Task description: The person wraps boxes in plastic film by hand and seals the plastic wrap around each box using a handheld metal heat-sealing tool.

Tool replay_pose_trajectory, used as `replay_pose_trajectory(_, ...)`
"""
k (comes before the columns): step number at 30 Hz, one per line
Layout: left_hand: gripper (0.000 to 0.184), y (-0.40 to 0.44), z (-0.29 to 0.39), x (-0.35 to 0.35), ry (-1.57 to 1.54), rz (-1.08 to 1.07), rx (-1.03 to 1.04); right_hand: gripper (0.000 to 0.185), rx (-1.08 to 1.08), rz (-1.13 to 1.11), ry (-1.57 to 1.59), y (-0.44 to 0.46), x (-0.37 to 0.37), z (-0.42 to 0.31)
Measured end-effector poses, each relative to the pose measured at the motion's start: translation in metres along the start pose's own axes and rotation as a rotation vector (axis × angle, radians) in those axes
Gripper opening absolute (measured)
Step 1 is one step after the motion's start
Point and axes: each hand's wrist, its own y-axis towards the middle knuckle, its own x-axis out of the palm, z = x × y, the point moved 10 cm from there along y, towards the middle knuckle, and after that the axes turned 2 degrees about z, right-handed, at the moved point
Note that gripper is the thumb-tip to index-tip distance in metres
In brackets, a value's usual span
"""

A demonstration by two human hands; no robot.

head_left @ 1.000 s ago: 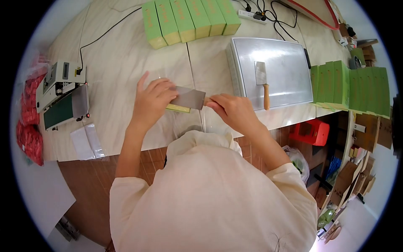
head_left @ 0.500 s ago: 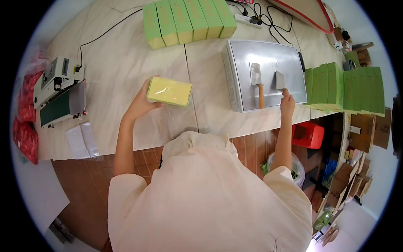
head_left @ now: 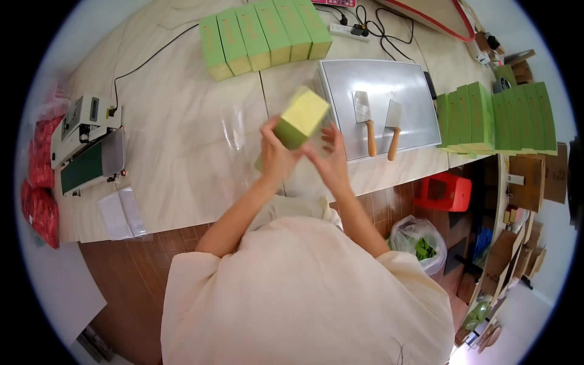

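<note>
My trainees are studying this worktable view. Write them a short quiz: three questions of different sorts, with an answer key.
1. Multiple choice: the two scrapers lying on the metal plate have handles of
a) red plastic
b) wood
c) black rubber

2. True or false: the left hand is holding a green-and-yellow box.

3. Count: how many green boxes stand in the row left of the power strip?

Key: 1. b; 2. true; 3. six
</note>
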Motion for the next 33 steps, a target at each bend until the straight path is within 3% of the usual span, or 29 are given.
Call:
replay_pose_trajectory(2, 0.074, -0.034, 0.035, 0.009, 0.001, 0.014, 0.481, 0.083, -0.044, 0.069, 0.072, -0.003, 0.015, -0.009)
replay_pose_trajectory(3, 0.074, -0.045, 0.027, 0.004, 0.009, 0.019, 0.479, 0.086, -0.081, 0.147, 0.147, -0.005, 0.013, -0.013)
replay_pose_trajectory(5, 0.061, -0.055, -0.006, 0.014, -0.098, -0.237, 0.289, 0.084, -0.026, 0.139, 0.091, -0.004, 0.007, -0.007)
replay_pose_trajectory(6, 0.061, -0.054, -0.015, 0.006, -0.096, -0.231, 0.285, 0.083, 0.029, 0.135, 0.027, -0.004, 0.003, 0.000)
replay_pose_trajectory(10, 0.062, -0.024, -0.064, -0.063, -0.511, 0.121, -0.292, 0.079, -0.052, -0.064, -0.104, -0.016, 0.026, -0.026)
replay_pose_trajectory(12, 0.064, -0.021, -0.038, -0.085, -0.579, 0.100, -0.297, 0.081, -0.129, -0.153, -0.065, -0.024, 0.044, -0.038)
replay_pose_trajectory(14, 0.068, -0.024, -0.018, -0.095, -0.644, 0.075, -0.303, 0.083, -0.499, -0.309, -0.047, -0.039, 0.069, -0.071)
replay_pose_trajectory(16, 0.066, -0.024, -0.002, -0.117, -0.561, 0.180, -0.203, 0.086, -0.529, -0.346, 0.008, -0.039, 0.085, -0.069)
replay_pose_trajectory(19, 0.063, -0.020, -0.019, -0.127, -0.498, 0.208, -0.132, 0.089, -0.386, -0.406, 0.079, -0.027, 0.105, -0.045)
replay_pose_trajectory(24, 0.061, -0.014, -0.044, -0.142, -0.451, 0.201, -0.171, 0.094, -0.523, -0.447, -0.393, -0.024, 0.091, -0.062)
replay_pose_trajectory(26, 0.048, -0.008, -0.013, -0.159, -0.315, 0.278, -0.069, 0.084, -0.515, -0.317, -0.431, -0.005, 0.050, -0.068)
replay_pose_trajectory(28, 0.038, -0.005, 0.010, -0.159, -0.240, 0.247, 0.001, 0.068, -0.511, -0.038, -0.604, 0.027, -0.007, -0.039)
replay_pose_trajectory(30, 0.029, -0.005, 0.036, -0.162, -0.156, 0.226, 0.074, 0.047, -0.318, 0.152, -0.888, 0.053, -0.063, -0.014)
replay_pose_trajectory(32, 0.017, -0.006, 0.063, -0.141, 0.199, 0.011, 0.169, 0.035, -0.237, 0.233, -1.210, 0.061, -0.093, 0.003)
replay_pose_trajectory(33, 0.017, -0.005, 0.066, -0.138, 0.202, 0.009, 0.171, 0.035, -0.235, 0.234, -1.207, 0.065, -0.103, 0.015)
